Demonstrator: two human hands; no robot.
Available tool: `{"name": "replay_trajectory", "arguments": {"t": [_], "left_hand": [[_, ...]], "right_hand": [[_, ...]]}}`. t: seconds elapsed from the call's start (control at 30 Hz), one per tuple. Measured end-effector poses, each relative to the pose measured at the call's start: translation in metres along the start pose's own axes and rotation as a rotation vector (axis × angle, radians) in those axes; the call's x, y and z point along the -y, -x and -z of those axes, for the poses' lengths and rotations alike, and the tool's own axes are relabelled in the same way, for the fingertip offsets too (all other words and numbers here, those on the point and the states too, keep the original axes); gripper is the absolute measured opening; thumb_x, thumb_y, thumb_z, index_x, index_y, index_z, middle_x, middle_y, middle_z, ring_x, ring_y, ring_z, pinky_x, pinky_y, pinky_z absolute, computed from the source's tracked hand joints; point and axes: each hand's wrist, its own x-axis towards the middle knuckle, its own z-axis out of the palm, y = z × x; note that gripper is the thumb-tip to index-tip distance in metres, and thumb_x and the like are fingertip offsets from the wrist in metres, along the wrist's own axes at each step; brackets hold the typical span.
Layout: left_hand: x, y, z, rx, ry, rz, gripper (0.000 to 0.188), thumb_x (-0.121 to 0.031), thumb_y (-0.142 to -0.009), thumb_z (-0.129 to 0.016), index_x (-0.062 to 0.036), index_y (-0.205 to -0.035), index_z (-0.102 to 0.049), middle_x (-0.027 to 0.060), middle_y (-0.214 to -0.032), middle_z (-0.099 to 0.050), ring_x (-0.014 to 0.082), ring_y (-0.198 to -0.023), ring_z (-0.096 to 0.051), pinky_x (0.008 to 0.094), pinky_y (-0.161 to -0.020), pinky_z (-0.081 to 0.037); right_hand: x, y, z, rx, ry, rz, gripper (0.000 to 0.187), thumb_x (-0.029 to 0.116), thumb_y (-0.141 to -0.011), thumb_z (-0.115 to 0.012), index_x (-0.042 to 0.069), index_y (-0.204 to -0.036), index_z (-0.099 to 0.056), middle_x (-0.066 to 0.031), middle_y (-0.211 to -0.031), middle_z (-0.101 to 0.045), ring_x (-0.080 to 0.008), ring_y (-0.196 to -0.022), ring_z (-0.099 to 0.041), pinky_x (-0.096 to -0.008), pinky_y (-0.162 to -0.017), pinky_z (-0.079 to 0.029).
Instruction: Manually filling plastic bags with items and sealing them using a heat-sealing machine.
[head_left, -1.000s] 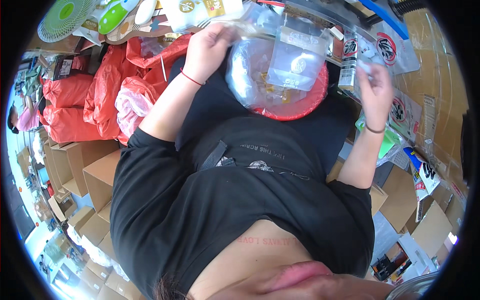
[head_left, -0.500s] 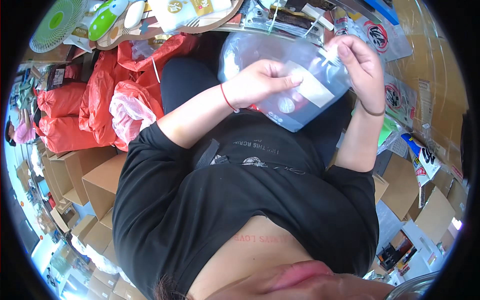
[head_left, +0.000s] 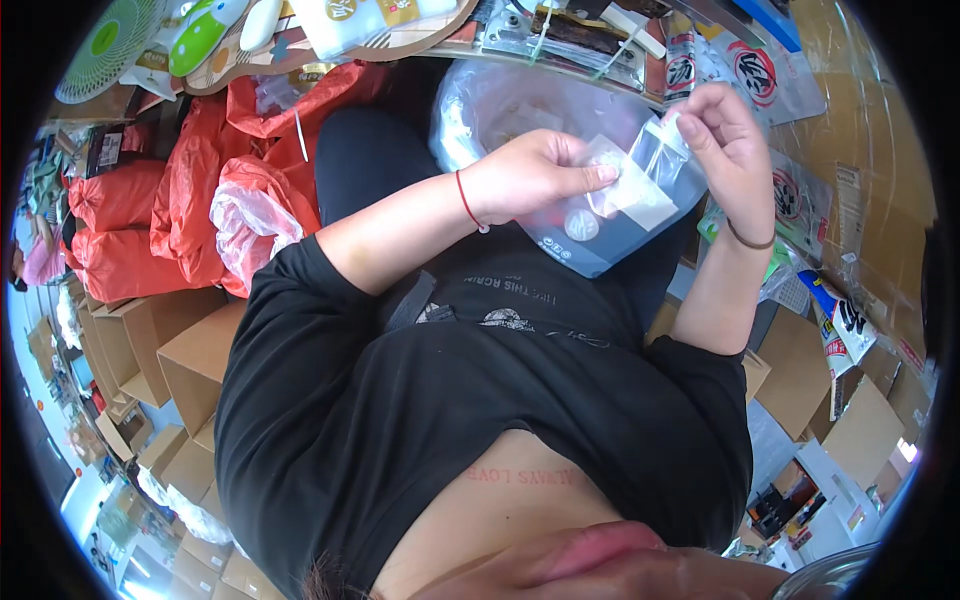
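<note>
A translucent plastic pouch (head_left: 598,252) hangs tilted in front of my lap, with a pale rectangular patch (head_left: 645,203) and a whitish round spot (head_left: 581,225) on it. My left hand (head_left: 535,178), with a red string on its wrist, is closed on the pouch's near-left side, thumb on top. At the pouch's upper right corner my right hand (head_left: 732,135), a brown band on its wrist, pinches a small white piece between thumb and fingertips. Whether that piece is a spout or a strip, I cannot make out. Behind the pouch spreads a large clear plastic bag (head_left: 462,118).
Red plastic bags (head_left: 195,190) lie left of my leg, above open cardboard boxes (head_left: 195,350). A cluttered table edge with metal hardware (head_left: 515,35) runs along the far side. A green fan (head_left: 105,40) stands far left; printed packets (head_left: 845,315) lie at right.
The pouch has turned and shifted slightly down to the right, showing more of the clear bag behind. My right hand has lowered a little, and both hands still hold on.
</note>
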Motion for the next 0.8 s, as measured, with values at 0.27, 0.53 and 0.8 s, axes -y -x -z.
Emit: {"name": "replay_trajectory", "arguments": {"t": [0.27,0.53,0.8], "left_hand": [[-0.009,-0.016,0.029,-0.017,0.027,-0.085,0.021,-0.007,-0.088,-0.069,0.0005,-0.108,-0.067,0.0085,-0.1,-0.072,0.0136,-0.092,-0.069,0.0276,-0.082,-0.055],[-0.041,-0.039,0.069,-0.263,-0.066,-0.151,0.022,-0.007,-0.088,-0.068,-0.0017,-0.109,-0.066,0.0104,-0.102,-0.072,0.0201,-0.095,-0.069,0.0344,-0.079,-0.057],[-0.064,0.012,0.153,-1.042,-1.615,-0.959,0.045,-0.024,-0.09,-0.069,-0.0024,-0.127,-0.052,0.0149,-0.108,-0.064,0.0234,-0.088,-0.067,0.0328,-0.078,-0.053]], "right_hand": [[-0.054,0.018,0.051,-0.001,0.994,0.144,0.038,0.031,-0.095,-0.059,0.0,-0.116,-0.057,-0.0154,-0.103,-0.058,-0.0311,-0.098,-0.056,-0.0347,-0.087,-0.043],[-0.051,0.045,0.054,0.23,0.643,-0.065,0.036,0.028,-0.095,-0.057,-0.002,-0.113,-0.057,-0.0155,-0.112,-0.056,-0.0291,-0.109,-0.055,-0.0336,-0.094,-0.042],[-0.081,0.056,0.057,-0.229,0.188,-0.16,0.022,0.013,-0.099,-0.053,-0.001,-0.115,-0.059,-0.0065,-0.114,-0.06,-0.0151,-0.105,-0.056,-0.0275,-0.091,-0.043]]}}
